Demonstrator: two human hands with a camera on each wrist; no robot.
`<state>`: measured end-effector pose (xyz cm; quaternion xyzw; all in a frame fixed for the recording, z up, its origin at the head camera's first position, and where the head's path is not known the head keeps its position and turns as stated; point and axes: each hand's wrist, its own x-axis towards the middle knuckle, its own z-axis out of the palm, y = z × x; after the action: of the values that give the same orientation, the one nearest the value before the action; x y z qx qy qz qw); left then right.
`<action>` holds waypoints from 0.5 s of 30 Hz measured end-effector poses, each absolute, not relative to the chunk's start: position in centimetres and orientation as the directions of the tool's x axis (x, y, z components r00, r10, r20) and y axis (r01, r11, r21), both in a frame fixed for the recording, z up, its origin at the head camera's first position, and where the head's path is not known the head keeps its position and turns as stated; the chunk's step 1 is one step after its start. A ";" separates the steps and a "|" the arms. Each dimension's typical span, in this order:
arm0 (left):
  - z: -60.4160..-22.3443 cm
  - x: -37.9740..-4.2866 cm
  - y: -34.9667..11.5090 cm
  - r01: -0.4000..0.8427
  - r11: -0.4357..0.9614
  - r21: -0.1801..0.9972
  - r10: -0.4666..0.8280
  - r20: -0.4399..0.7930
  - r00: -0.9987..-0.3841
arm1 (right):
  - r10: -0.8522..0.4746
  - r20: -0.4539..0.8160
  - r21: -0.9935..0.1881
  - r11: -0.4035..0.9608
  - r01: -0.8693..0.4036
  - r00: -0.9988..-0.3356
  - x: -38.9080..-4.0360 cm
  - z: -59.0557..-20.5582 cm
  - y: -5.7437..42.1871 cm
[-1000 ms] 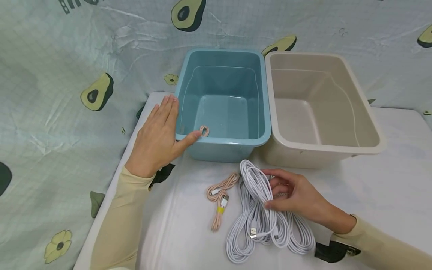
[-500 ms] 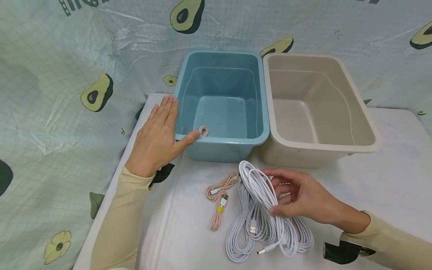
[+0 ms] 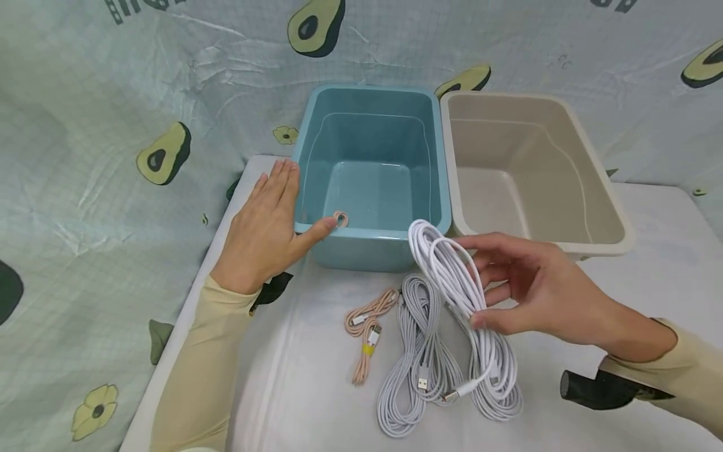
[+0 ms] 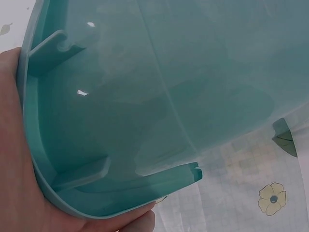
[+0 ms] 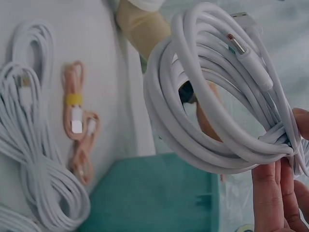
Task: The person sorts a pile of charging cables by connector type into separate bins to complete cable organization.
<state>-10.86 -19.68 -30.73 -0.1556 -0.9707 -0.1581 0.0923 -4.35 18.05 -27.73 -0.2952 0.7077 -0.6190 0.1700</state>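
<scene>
My right hand [image 3: 542, 289] pinches a coiled white USB cable [image 3: 446, 270] at its narrow middle, with the upper loops raised before the blue bin. The lower loops hang over the table. In the right wrist view, fingertips [image 5: 270, 193] press on the bound middle of the white cable [image 5: 166, 116], and a metal plug shows beside the loops. On the blue bin's front left corner rests my left hand [image 3: 262, 232], fingers straight along the side, thumb over the front rim. A second white cable bundle [image 3: 415, 351] lies on the table beside a peach cable [image 3: 369, 314] with a yellow tie.
The blue bin [image 3: 384, 235] stands at the back, side by side with a beige bin [image 3: 599, 249]. Inside the blue bin, a peach cable loop [image 3: 341, 218] peeks over the front wall. A patterned sheet [image 3: 226, 81] hangs behind and to the left.
My right hand has lifted the white cable bundle off the pile, up and to the right, uncovering more of the bundle below. My left hand has stayed on the blue bin.
</scene>
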 end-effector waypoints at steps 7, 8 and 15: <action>-30.7 -11.0 -19.6 0.327 0.901 0.285 0.267 0.229 -0.936 | -0.598 0.174 -0.979 -0.016 -0.205 -0.782 -6.9 -24.4 17.5; -30.8 -11.0 -19.6 0.328 0.901 0.284 0.268 0.231 -0.935 | -0.588 0.183 -0.978 -0.026 -0.208 -0.788 -7.3 -24.0 17.3; -30.8 -10.9 -19.7 0.314 0.902 0.296 0.258 0.214 -0.942 | -0.528 0.211 -0.975 -0.059 -0.213 -0.823 -9.4 -21.7 16.2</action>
<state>-10.93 -19.69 -30.79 -0.1470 -0.9715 -0.1654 0.0851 -9.42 16.16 -21.72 -0.2738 0.6761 -0.6740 0.1169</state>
